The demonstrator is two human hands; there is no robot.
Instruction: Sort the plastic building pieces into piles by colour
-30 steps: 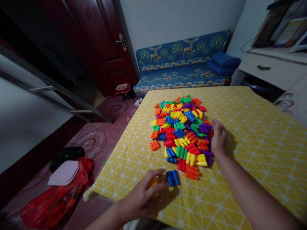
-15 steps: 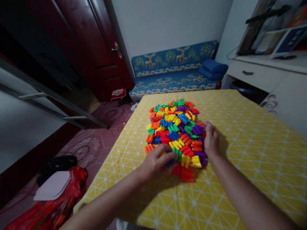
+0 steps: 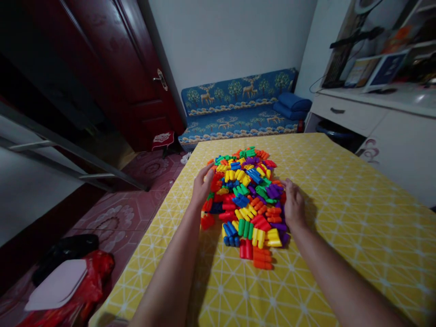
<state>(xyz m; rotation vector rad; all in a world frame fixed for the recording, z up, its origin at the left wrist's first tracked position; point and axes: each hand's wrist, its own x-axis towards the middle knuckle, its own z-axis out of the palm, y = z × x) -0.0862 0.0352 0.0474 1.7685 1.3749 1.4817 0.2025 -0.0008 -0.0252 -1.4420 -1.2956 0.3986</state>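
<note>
A heap of plastic building pieces [image 3: 243, 188], bullet-shaped tubes joined in rows, lies on the yellow tablecloth in red, orange, yellow, green, blue and purple. My left hand [image 3: 202, 184] rests along the heap's left side, fingers stretched forward and holding nothing. Against the right edge stands my right hand [image 3: 294, 204], its fingers extended beside the purple pieces [image 3: 275, 190]. At the near end lie a blue piece [image 3: 230, 234], a red piece [image 3: 245, 249] and an orange piece [image 3: 262, 258]. Pieces deeper in the heap are hidden.
The table [image 3: 340, 227] has a patterned yellow cloth. Beyond it stands a blue sofa [image 3: 235, 106] with folded blue bedding [image 3: 293, 105]. A white cabinet [image 3: 391, 136] is at the right. On the left floor are a small stool [image 3: 163, 138] and a red bag [image 3: 98, 277].
My left hand has let go of a blue piece at the near end and moved forward to the heap's left side. My right hand stays at the right edge. The view has shifted slightly.
</note>
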